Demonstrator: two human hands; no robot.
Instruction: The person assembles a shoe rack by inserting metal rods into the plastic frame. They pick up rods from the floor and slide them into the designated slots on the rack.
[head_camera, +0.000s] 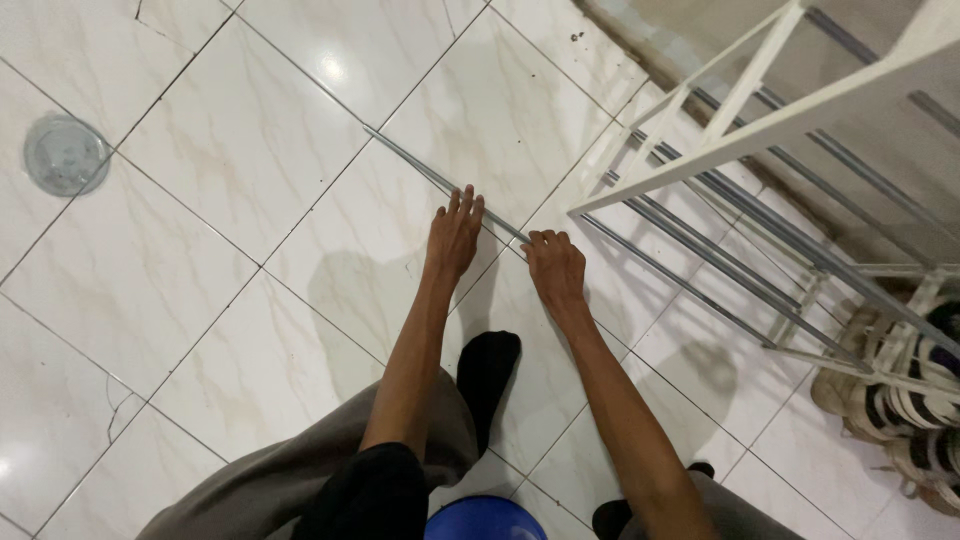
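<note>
the right hand (556, 268), just right of the frame's centre, curls its fingers over a thin grey metal rod (440, 183) lying on the white tiled floor (230, 130). the left hand (453, 236), just beside it, rests flat with fingers straight, tips touching the same rod. farther off, upper right, stands a white metal rack (760, 130); a round drain cover (65, 155) sits at upper left.

No packages, labels, signs or screens anywhere in view.

White rack (760, 130) cropped at right edge
</note>
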